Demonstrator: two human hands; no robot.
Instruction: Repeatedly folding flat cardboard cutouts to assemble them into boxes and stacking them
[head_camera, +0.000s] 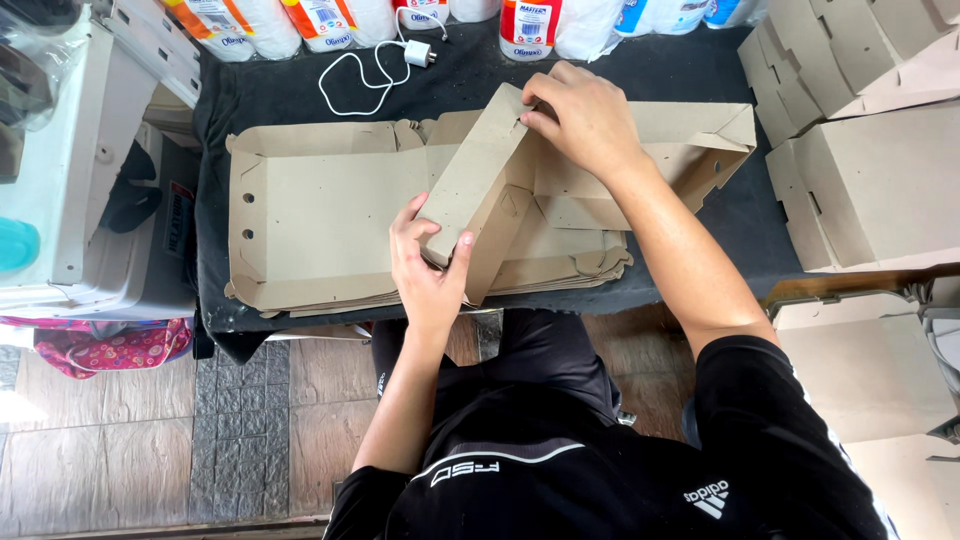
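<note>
Fingers of both hands pinch the cardboard flap (480, 190), left hand (430, 270) near the tabletop's (720, 215) front edge, right hand (585, 120) at its far end.

Even, soft daylight; sharp focus, faint shadows.

A small packing workshop: stacked flat cardboard boxes (330, 215) and folded ones (870, 180).
</note>
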